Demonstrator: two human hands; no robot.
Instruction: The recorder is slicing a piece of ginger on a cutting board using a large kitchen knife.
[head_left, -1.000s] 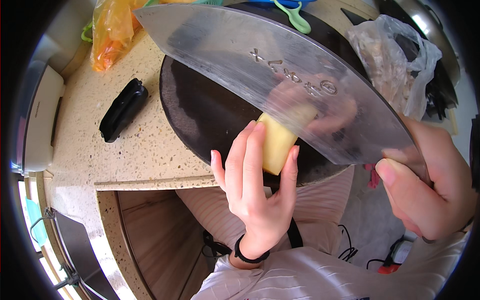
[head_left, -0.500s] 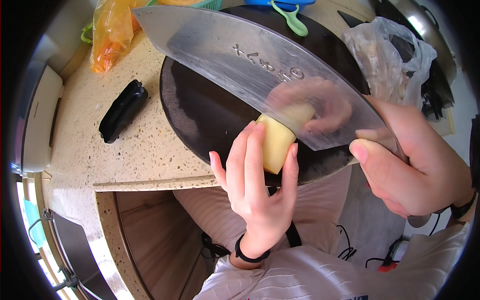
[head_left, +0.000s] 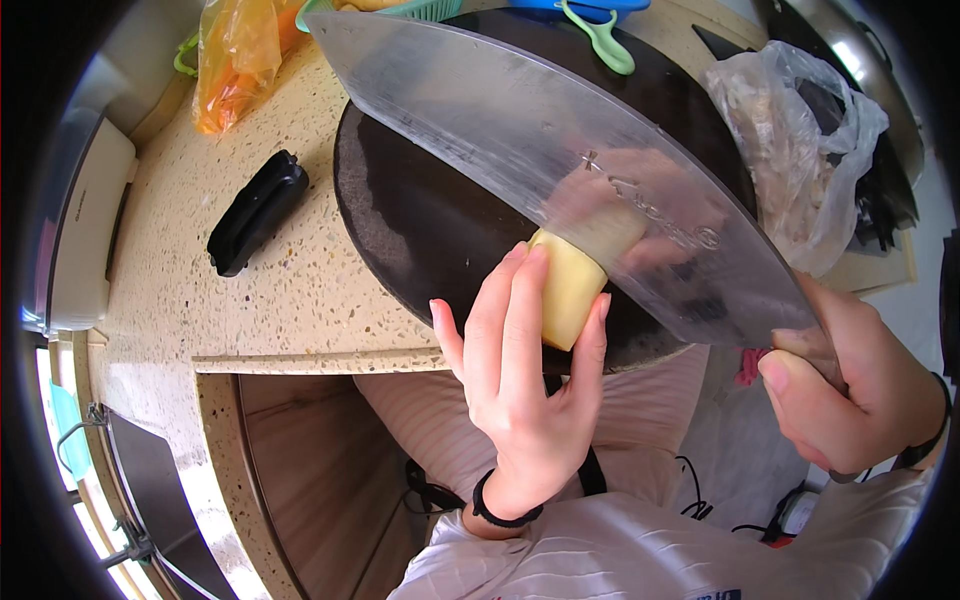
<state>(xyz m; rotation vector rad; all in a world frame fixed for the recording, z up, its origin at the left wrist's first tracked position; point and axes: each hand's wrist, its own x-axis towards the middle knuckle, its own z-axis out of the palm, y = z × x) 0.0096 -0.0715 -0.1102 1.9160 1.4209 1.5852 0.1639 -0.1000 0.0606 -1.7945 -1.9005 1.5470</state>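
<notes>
A peeled yellow potato (head_left: 570, 297) with flat cut sides rests near the front edge of a dark round cutting board (head_left: 395, 225). My left hand (head_left: 530, 385) grips it from the near side, fingertips along its left and thumb on its right. In my right hand (head_left: 862, 385) is a large cleaver-like kitchen knife (head_left: 450, 120), its thumb pressed on the heel of the blade. The wide blade slants across the board, its edge at the potato's far end. Whether it has entered the potato is hard to see; the blade mirrors potato and fingers.
A black trough-shaped plastic piece (head_left: 258, 213) lies on the speckled counter (head_left: 300, 320), left of the board. Behind are an orange bag (head_left: 235, 70), a green basket (head_left: 435, 10) and a light green peeler (head_left: 605, 40) by a blue container. A clear plastic bag (head_left: 800, 150) sits at right.
My right hand has drawn the knife to the right and toward me, so the blade has slid along the potato. My left hand keeps the same hold. The whole view has shifted slightly.
</notes>
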